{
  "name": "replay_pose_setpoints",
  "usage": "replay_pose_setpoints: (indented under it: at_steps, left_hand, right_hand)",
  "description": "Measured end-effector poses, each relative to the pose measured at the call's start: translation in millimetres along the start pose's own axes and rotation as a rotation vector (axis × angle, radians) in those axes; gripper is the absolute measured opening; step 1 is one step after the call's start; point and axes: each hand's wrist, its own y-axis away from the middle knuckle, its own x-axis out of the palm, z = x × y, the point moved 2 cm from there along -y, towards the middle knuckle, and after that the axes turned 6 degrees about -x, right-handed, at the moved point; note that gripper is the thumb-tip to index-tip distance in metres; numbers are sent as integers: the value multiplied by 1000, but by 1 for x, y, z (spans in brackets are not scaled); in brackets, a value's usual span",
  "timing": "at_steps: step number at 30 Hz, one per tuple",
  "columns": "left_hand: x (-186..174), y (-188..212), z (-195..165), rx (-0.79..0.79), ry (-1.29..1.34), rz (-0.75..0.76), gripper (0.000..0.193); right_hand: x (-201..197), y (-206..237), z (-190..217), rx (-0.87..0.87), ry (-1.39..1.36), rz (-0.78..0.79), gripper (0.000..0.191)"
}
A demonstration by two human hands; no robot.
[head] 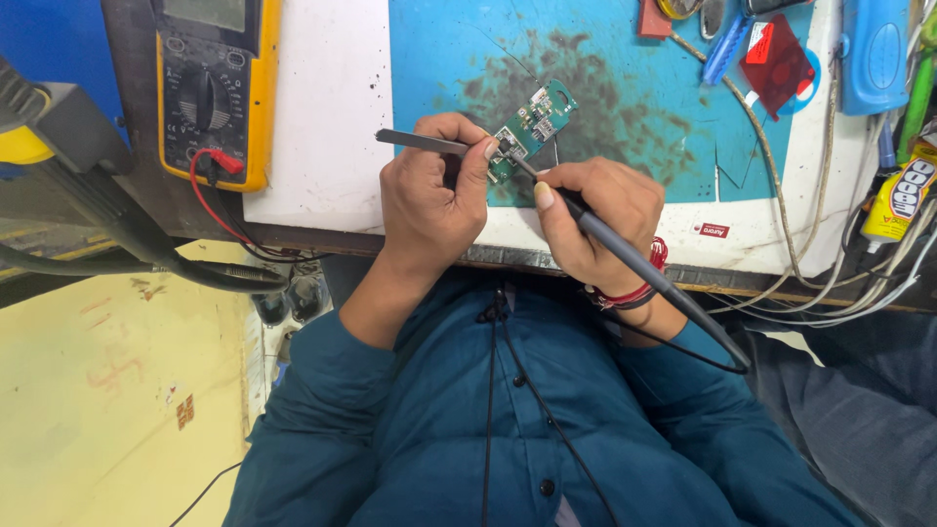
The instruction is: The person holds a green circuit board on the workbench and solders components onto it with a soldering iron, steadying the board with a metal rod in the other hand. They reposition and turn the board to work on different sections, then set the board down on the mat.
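Soldering work on a small green circuit board (532, 125) looks to be the step in hand. The board lies tilted on a stained blue mat (634, 107), far of both hands and touching them at its near end. The left hand (429, 190) has its fingers closed around metal tweezers (422, 142), whose handle juts out to the left while the tips, hidden behind the thumb, seem to press at the board's near end. The right hand (595, 210) has its fingers wrapped in a pen grip on a grey soldering iron (644, 273); its tip meets the board just beside the tweezers, and its cable trails off near and right across the teal sleeve.

Judging from this, the next move calls for a steady tip on one small joint while the tweezers keep the part from shifting; the two tools sit very close, so there is little margin between them.

Room is tight. The table edge (410, 239) runs just near the wrists. A yellow multimeter (215, 93) stands well apart on the left, with its red lead (210, 200) drooping over the edge. Loose cables (781, 205), a red plastic piece (776, 63) and a glue tube (903, 200) crowd the right side. The mat to the far right of the board is the freest ground.
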Motion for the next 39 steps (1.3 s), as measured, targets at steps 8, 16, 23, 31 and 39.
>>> replay_pose_setpoints:
  at_steps: [8,16,23,31,39]
  left_hand:
    - [0,0,0,4,-3,0,8]
    - [0,0,1,-8,15,1,8]
    - [1,0,1,2,4,0,8]
    - [0,0,1,10,-10,-8,8]
    - [1,1,1,14,3,-3,9]
  right_hand:
    - [0,-1,0,-2,-5,14,6]
    - [0,-2,1,-2,-15,12,6]
    - [0,-2,2,6,-13,25,6]
    - [-1,-2,1,-18,-33,41,7]
    - [-1,-2,1,4,-5,37,6]
